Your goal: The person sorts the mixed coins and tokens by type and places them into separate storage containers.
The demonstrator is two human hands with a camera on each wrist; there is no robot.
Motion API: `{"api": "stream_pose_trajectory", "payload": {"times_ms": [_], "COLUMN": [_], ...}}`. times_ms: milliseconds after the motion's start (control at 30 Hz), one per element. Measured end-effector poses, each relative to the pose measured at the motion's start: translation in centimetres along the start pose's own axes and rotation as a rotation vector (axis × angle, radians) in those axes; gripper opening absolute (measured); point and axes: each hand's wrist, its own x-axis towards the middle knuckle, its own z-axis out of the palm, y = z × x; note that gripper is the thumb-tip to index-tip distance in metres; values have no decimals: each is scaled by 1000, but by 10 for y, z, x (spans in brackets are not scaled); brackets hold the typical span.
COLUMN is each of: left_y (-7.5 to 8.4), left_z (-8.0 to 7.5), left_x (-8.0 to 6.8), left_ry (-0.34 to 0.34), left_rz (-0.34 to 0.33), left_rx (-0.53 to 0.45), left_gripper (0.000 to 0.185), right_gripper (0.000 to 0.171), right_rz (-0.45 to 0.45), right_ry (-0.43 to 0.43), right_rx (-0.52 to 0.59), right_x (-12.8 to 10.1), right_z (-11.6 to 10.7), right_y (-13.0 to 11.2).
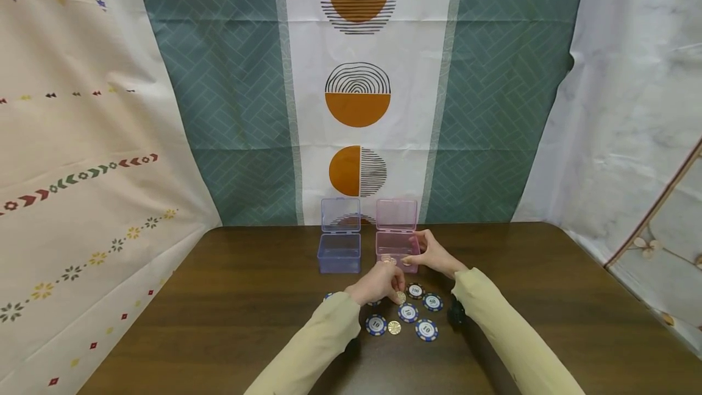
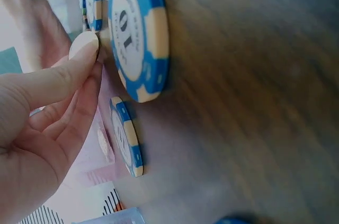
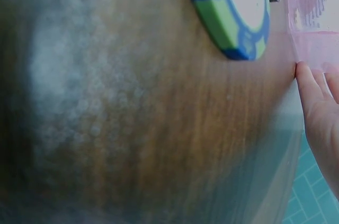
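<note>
Pink box (image 1: 396,251) stands open on the table (image 1: 219,297), steadied by the right hand (image 1: 433,255) with fingers curled round its side. Left hand (image 1: 378,284) hovers just before it, fingers pinching a gold coin (image 1: 401,297) above the chips (image 1: 408,313).

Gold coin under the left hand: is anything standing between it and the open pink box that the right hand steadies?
Nothing visible does. The left hand pinches a small gold coin near the front of the clear pink plastic box, whose lid stands open. The right hand holds the box's right side, not its front. The round blue poker chips lie nearer the person.
</note>
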Motion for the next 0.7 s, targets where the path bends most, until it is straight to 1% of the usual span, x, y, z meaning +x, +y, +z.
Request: {"api": "stream_pose_trajectory", "payload": {"times_ms": [133,333,400,533,700], "left_y": [-3,-7,-8,-12,-15], "left_z": [-2,-8,-9,-10,-11], "left_x": [-1,-3,-3,-3,-4], "left_ry": [15,85,98,115,119], "left_rz": [-31,-34,-40,-50,-64], "left_rx": [-55,-125,-156,-182,-191], "left_gripper": [18,16,15,15,14], "right_gripper": [75,73,73,74,74], "right_rz": [9,7,13,4,2], "right_ry": [-2,2,8,11,14], "right_rx": [-5,-7,-11,-25,-23], "right_x": [0,0,0,0,-1], "right_z": [1,0,0,0,0], "right_y": [-1,-1,0,0,-1]}}
